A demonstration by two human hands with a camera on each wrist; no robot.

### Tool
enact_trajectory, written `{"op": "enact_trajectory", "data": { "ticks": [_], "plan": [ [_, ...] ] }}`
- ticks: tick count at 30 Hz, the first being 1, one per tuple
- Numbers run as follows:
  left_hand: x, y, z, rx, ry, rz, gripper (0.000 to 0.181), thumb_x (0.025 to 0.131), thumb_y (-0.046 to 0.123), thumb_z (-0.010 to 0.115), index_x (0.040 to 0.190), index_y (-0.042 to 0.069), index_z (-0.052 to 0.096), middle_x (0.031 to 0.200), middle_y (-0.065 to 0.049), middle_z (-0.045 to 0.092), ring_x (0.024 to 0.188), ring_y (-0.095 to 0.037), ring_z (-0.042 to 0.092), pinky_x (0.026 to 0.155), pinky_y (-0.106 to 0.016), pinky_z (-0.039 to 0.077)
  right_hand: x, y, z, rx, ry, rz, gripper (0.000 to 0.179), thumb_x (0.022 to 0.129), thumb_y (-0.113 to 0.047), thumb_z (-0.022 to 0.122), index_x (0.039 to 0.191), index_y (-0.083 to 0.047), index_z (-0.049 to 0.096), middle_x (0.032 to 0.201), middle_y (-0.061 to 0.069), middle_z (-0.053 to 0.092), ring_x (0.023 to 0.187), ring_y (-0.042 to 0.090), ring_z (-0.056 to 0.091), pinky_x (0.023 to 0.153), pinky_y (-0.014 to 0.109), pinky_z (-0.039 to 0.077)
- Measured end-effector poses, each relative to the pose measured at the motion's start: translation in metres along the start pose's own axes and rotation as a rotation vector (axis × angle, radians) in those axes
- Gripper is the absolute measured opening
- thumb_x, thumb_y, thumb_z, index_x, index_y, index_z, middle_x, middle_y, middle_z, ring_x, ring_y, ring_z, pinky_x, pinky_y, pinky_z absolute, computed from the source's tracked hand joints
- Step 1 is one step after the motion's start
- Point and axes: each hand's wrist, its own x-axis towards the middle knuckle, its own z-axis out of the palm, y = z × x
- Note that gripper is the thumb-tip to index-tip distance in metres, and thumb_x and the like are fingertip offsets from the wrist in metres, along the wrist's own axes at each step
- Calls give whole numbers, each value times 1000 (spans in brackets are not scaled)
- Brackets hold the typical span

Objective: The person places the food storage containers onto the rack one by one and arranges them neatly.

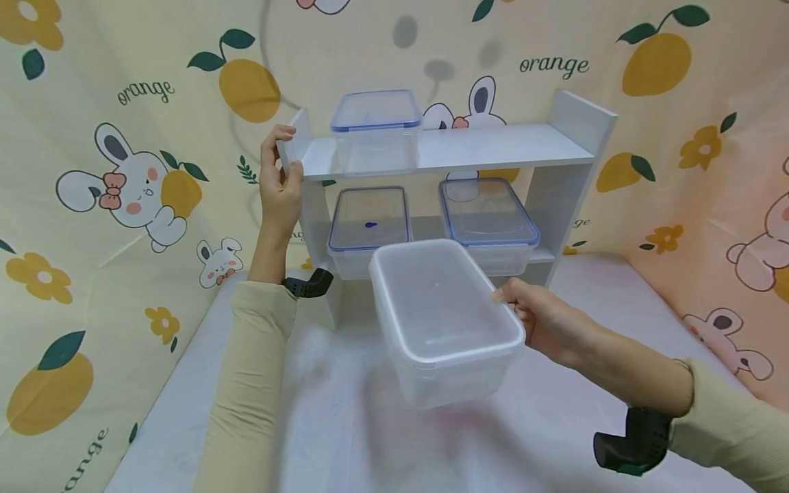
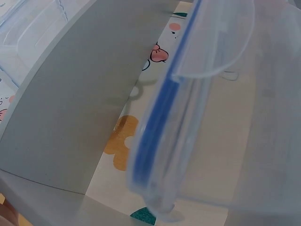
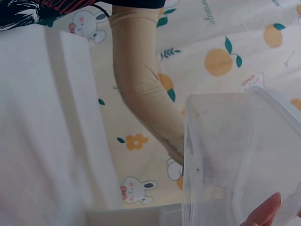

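Note:
My right hand (image 1: 548, 322) pinches the right edge of a clear plastic food container (image 1: 446, 308) with a frosted white lid. The container is held in front of a white two-tier shelf (image 1: 505, 147), tilted so its lid faces me. In the right wrist view the container (image 3: 244, 141) fills the right side, with a fingertip against its wall. My left hand (image 1: 280, 185) grips the shelf's upper left side panel, fingers over the outer edge and thumb at the front.
One blue-rimmed container (image 1: 377, 130) sits on the top tier at left. Below it, two more, a left one (image 1: 370, 222) and a right one (image 1: 490, 216), sit on the lower tier. A white tabletop (image 1: 592, 424) and printed cloth walls (image 1: 123, 274) surround the shelf.

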Motion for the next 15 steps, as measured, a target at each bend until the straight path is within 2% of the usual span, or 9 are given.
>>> {"op": "enact_trajectory", "data": {
  "ticks": [7, 12, 15],
  "plan": [
    [0, -1, 0, 4, 0, -2, 33, 91, -5, 39, 121, 10, 44, 132, 14, 43, 129, -23, 37, 112, -46, 35, -2, -1, -6, 1, -7, -8, 30, 94, -29, 33, 91, -22, 62, 78, -13, 66, 75, 6, 66, 78, 30, 51],
    [0, -1, 0, -6, -4, 0, 34, 91, -5, 39, 121, 10, 44, 134, 9, 43, 131, -27, 36, 114, -50, 33, -6, -3, -12, -25, 12, -6, 31, 94, -33, 31, 102, -22, 59, 90, -11, 67, 85, 9, 64, 81, 33, 51],
    [0, -1, 0, -1, -2, -3, 34, 91, -4, 39, 121, 10, 44, 137, 5, 44, 131, -28, 36, 114, -50, 33, -7, -5, -15, -36, 4, -20, 32, 94, -34, 29, 103, -23, 59, 93, -11, 66, 88, 10, 64, 83, 36, 50]
  ]
}}
